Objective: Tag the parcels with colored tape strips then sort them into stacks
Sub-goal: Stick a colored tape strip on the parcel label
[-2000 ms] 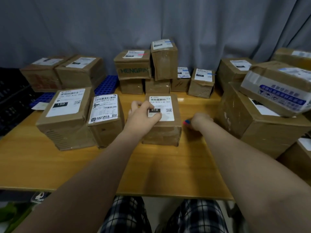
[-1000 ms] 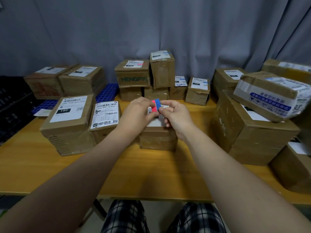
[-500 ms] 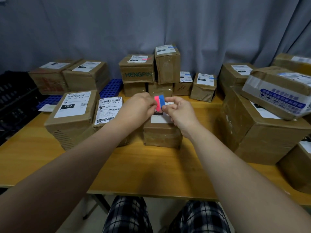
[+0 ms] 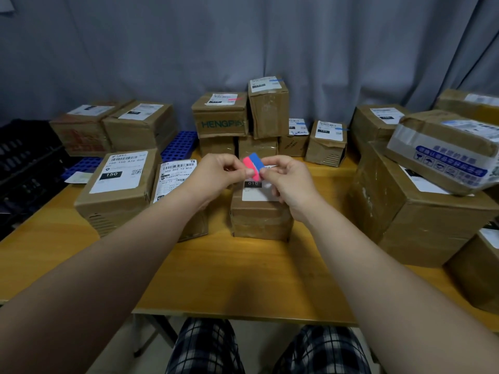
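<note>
A small pad of tape strips (image 4: 253, 163), pink on the left and blue on the right, is pinched between both hands above a small brown parcel (image 4: 260, 214) whose white label reads 010. My left hand (image 4: 218, 171) grips the pink side. My right hand (image 4: 286, 176) grips the blue side and covers part of the parcel's label. Two parcels, one marked 150 (image 4: 118, 187) and one with a barcode label (image 4: 175, 182), stand to the left on the wooden table (image 4: 229, 279).
Tagged parcels are stacked at the back: a HENGPIA box (image 4: 220, 116) with a pink strip, a taller box (image 4: 268, 106) with a blue strip. Large boxes (image 4: 421, 211) crowd the right. Two more boxes (image 4: 113, 125) and a blue rack (image 4: 178, 144) sit back left.
My right hand picked the tape strips up from the table beside the parcel; my left hand left the label and joined it. Both hands now hold the strips above the parcel.
</note>
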Demonstrator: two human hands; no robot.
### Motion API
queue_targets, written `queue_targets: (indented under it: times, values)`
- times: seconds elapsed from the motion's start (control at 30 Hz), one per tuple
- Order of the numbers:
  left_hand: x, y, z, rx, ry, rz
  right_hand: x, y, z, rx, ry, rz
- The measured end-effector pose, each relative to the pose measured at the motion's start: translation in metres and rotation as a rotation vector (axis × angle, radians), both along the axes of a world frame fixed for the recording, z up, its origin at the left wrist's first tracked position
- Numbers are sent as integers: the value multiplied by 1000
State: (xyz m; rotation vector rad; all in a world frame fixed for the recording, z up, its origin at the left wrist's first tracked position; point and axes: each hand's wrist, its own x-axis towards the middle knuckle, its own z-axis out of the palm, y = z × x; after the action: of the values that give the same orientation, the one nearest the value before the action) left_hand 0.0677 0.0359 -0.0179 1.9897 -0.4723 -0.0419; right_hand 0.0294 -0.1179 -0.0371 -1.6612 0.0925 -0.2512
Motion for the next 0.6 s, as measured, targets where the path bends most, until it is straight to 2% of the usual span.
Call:
queue_targets:
  times: [0.17,0.33,0.47,0.53,0.6]
  values:
    - [-6,-5,1,-239,173,-2,-2,2,6,37,-5,32]
    - [-7,-13,1,-297,187,32,-3,3,12,21,-57,61]
    - [-8,-15,0,-361,306,54,-1,-7,12,-11,-76,68]
    - [-7,-16,0,-360,268,87,-3,-13,14,-52,-88,42]
    - [-6,-15,1,-340,147,209,-4,-21,13,-48,-112,-32]
